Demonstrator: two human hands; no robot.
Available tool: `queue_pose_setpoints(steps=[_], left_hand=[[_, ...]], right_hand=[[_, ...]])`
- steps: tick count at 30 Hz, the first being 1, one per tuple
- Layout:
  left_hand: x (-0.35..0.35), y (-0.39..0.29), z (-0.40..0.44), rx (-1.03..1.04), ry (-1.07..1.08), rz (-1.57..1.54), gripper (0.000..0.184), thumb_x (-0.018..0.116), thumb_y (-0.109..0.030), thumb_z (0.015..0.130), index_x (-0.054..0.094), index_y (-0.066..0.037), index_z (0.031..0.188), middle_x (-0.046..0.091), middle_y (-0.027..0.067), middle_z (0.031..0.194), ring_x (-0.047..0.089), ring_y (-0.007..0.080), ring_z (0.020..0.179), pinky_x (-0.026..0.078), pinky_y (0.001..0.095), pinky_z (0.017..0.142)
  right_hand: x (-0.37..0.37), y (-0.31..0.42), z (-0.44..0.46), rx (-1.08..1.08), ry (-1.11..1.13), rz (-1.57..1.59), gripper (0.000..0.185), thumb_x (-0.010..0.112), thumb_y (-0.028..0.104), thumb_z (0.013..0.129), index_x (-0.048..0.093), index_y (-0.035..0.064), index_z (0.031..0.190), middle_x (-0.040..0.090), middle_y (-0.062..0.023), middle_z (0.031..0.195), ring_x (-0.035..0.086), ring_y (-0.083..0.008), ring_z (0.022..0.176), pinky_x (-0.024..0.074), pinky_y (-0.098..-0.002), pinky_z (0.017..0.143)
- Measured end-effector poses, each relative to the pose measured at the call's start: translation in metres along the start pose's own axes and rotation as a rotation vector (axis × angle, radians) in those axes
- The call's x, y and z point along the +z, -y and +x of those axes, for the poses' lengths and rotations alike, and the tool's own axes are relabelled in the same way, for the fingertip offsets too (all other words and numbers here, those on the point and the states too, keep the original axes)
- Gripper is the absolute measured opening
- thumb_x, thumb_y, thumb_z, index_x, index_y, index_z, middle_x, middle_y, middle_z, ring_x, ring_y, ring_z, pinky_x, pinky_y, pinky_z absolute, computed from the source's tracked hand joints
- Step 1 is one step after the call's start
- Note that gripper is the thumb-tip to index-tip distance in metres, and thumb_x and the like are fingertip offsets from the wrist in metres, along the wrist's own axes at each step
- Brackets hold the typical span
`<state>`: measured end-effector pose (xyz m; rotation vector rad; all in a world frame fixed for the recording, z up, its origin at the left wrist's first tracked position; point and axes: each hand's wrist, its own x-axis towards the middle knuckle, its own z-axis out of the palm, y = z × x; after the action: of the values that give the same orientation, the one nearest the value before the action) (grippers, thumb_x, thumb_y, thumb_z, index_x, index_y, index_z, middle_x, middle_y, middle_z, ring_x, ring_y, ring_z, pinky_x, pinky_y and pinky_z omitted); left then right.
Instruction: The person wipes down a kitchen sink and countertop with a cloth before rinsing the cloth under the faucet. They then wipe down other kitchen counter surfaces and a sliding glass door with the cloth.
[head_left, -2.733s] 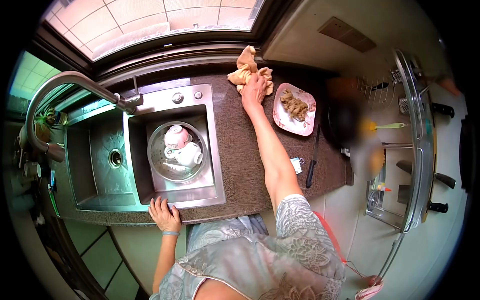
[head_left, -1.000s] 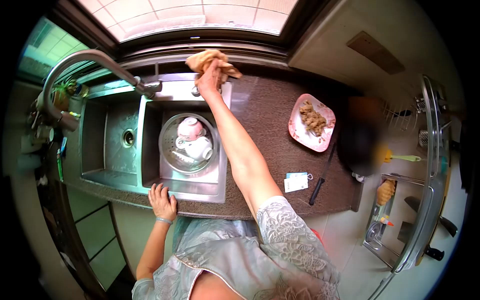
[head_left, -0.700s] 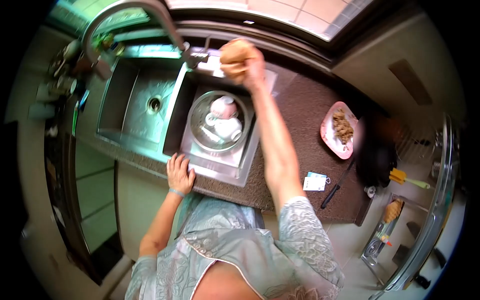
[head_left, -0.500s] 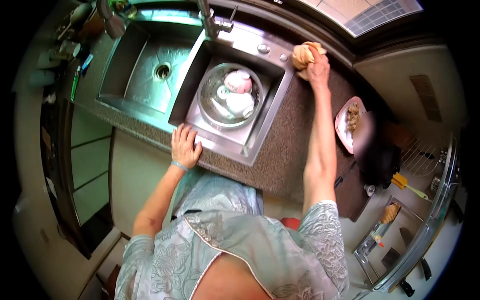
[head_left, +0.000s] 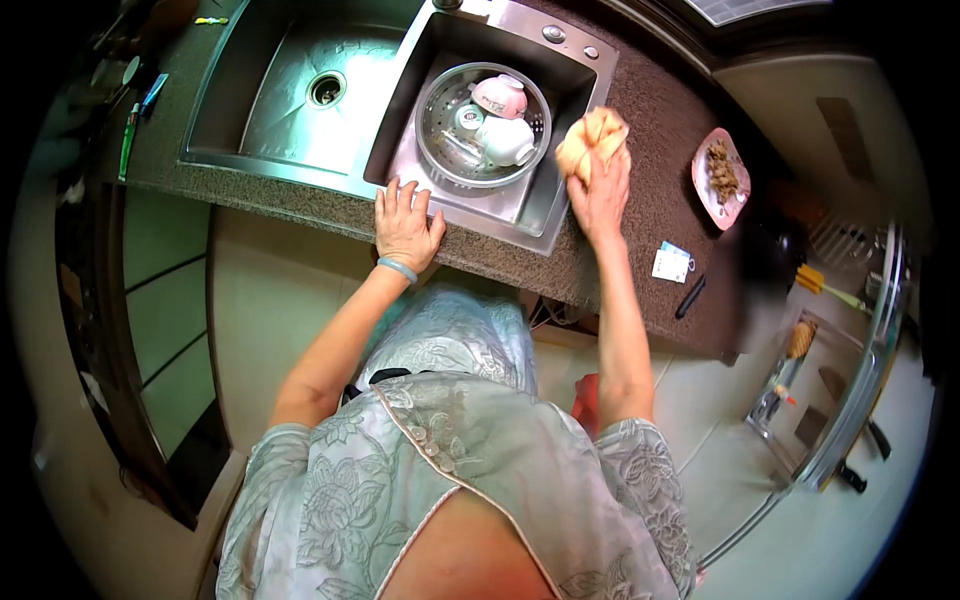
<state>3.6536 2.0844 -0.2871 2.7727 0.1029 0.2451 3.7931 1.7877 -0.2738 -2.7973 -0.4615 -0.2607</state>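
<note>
Clutching tan cloth at right sink rim: right hand. Left hand: fingers spread. Cloth likely soft, light; grasp gathered folds.

The left hand lies palm down, loosely splayed, left arm bent, while the right hand grips, right arm stretched forward.

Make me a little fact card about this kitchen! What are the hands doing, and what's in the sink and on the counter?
Right hand: holding a tan cloth at the sink's right edge
Left hand: resting, fingers spread, on the sink's front edge
In the sink: a colander with a pink bowl and white dishware
On the counter: a plate of brownish food, and small cards
</note>
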Motion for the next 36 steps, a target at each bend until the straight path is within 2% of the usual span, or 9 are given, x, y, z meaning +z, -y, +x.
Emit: queue_pose_setpoints(steps=[5, 8, 11, 14, 21, 25, 29, 31, 36], left_hand=[[-0.009, 0.015, -0.005, 0.042, 0.058, -0.222, 0.047, 0.064, -0.023, 0.084, 0.054, -0.004, 0.126, 0.047, 0.0169, 0.135, 0.032, 0.0382, 0.136, 0.024, 0.0546, 0.112], [-0.036, 0.051, -0.014, 0.182, 0.014, -0.578, 0.046, 0.063, -0.006, 0.082, 0.052, -0.003, 0.127, 0.049, 0.0205, 0.132, 0.042, 0.0385, 0.130, 0.036, 0.0433, 0.108], [-0.082, 0.099, -0.033, 0.199, 0.013, -0.667, 0.042, 0.061, -0.003, 0.083, 0.053, -0.002, 0.125, 0.053, 0.0188, 0.129, 0.049, 0.0366, 0.122, 0.041, 0.0417, 0.103], [-0.107, 0.158, -0.061, 0.106, -0.049, -0.548, 0.038, 0.060, -0.002, 0.084, 0.055, -0.003, 0.122, 0.055, 0.0163, 0.126, 0.052, 0.0350, 0.118, 0.042, 0.0415, 0.101], [-0.130, 0.235, -0.071, 0.002, -0.207, -0.366, 0.042, 0.062, -0.003, 0.083, 0.055, -0.007, 0.124, 0.051, 0.0158, 0.128, 0.048, 0.0364, 0.118, 0.042, 0.0444, 0.100], [-0.129, 0.256, -0.046, -0.009, -0.276, -0.254, 0.046, 0.063, -0.003, 0.082, 0.053, -0.009, 0.126, 0.048, 0.0171, 0.131, 0.045, 0.0393, 0.121, 0.040, 0.0477, 0.101], [-0.119, 0.285, -0.014, -0.015, -0.316, -0.101, 0.052, 0.065, -0.009, 0.083, 0.050, -0.011, 0.132, 0.044, 0.0177, 0.136, 0.040, 0.0412, 0.126, 0.036, 0.0507, 0.104], [-0.114, 0.299, 0.002, -0.053, -0.244, -0.010, 0.056, 0.066, -0.017, 0.085, 0.046, -0.012, 0.138, 0.041, 0.0177, 0.141, 0.036, 0.0420, 0.131, 0.032, 0.0534, 0.108], [-0.114, 0.319, 0.030, -0.145, 0.066, 0.157, 0.060, 0.060, -0.032, 0.091, 0.040, -0.009, 0.143, 0.034, 0.0167, 0.149, 0.028, 0.0412, 0.138, 0.022, 0.0564, 0.113]], right_hand=[[-0.024, 0.080, -0.104, 0.112, 0.170, -0.003, 0.060, 0.069, 0.021, 0.080, 0.048, 0.0089, 0.135, 0.034, -0.0252, 0.144, 0.030, -0.0445, 0.135, 0.0268, -0.0504, 0.112], [-0.026, 0.120, -0.142, 0.099, 0.119, 0.059, 0.060, 0.069, 0.018, 0.080, 0.046, 0.0094, 0.136, 0.035, -0.0237, 0.143, 0.029, -0.0443, 0.136, 0.0253, -0.0514, 0.112], [-0.022, 0.159, -0.153, 0.037, 0.049, 0.085, 0.061, 0.069, 0.013, 0.078, 0.047, 0.0101, 0.135, 0.040, -0.0229, 0.141, 0.030, -0.0443, 0.136, 0.0258, -0.0513, 0.112], [-0.014, 0.209, -0.145, -0.051, 0.144, 0.146, 0.058, 0.070, 0.012, 0.076, 0.051, 0.0086, 0.130, 0.045, -0.0225, 0.137, 0.035, -0.0449, 0.134, 0.0273, -0.0528, 0.113], [0.054, 0.333, -0.087, -0.363, 0.176, 0.156, 0.052, 0.073, 0.019, 0.075, 0.060, 0.0212, 0.125, 0.038, -0.0202, 0.143, 0.028, -0.0438, 0.137, 0.0225, -0.0554, 0.112], [0.071, 0.373, -0.034, -0.310, 0.233, 0.211, 0.054, 0.073, 0.021, 0.075, 0.059, 0.0174, 0.127, 0.038, -0.0206, 0.141, 0.031, -0.0441, 0.133, 0.0235, -0.0548, 0.111], [0.111, 0.366, 0.027, -0.173, 0.063, 0.183, 0.047, 0.070, 0.017, 0.078, 0.058, 0.0095, 0.123, 0.039, -0.0252, 0.140, 0.036, -0.0431, 0.129, 0.0281, -0.0520, 0.109], [0.114, 0.354, 0.065, -0.166, 0.009, 0.204, 0.046, 0.070, 0.011, 0.075, 0.058, 0.0084, 0.119, 0.043, -0.0255, 0.134, 0.037, -0.0431, 0.129, 0.0289, -0.0501, 0.110], [0.129, 0.325, 0.143, -0.189, -0.228, 0.261, 0.039, 0.071, 0.017, 0.077, 0.060, 0.0088, 0.113, 0.049, -0.0238, 0.127, 0.044, -0.0429, 0.122, 0.0344, -0.0506, 0.105]])
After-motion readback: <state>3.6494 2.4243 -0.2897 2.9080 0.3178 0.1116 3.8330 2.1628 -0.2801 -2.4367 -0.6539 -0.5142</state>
